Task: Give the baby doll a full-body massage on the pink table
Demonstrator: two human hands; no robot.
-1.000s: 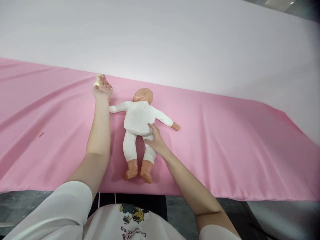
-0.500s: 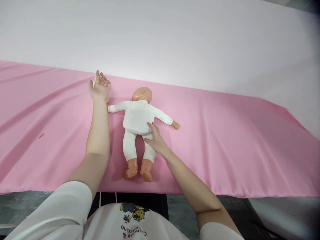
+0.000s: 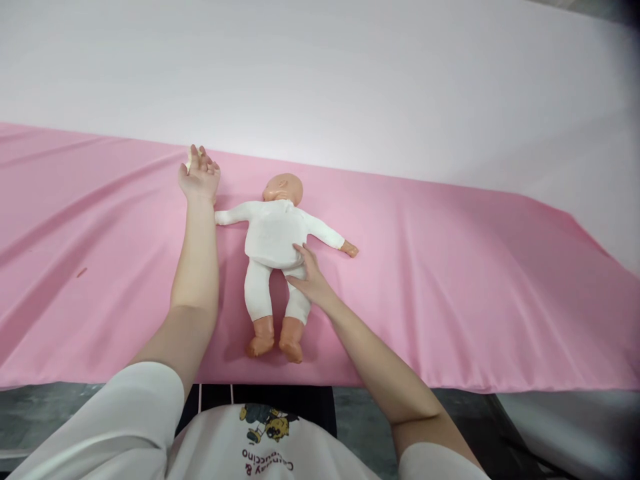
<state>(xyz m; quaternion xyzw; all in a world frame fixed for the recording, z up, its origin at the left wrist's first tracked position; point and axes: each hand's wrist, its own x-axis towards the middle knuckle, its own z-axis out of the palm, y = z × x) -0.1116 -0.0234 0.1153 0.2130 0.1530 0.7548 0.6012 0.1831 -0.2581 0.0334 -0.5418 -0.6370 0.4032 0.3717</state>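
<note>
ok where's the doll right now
In the head view the doll lies on the pink cloth, centre-left, between the left hand near its arm and the right hand touching its hip.

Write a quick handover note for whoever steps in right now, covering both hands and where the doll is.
Left hand: stretched out to the far edge of the pink sheet, fingers loosely curled beside a small pale object; too hidden to identify or tell if it is gripped.
Right hand: open, resting flat on the doll at its hip.
Doll: lies on the pink sheet in a white bodysuit, head away from the person, arms spread, feet near the front edge.
Done: doll laid out flat and steadied.
Left: the pale object has not been brought to the doll.
</note>
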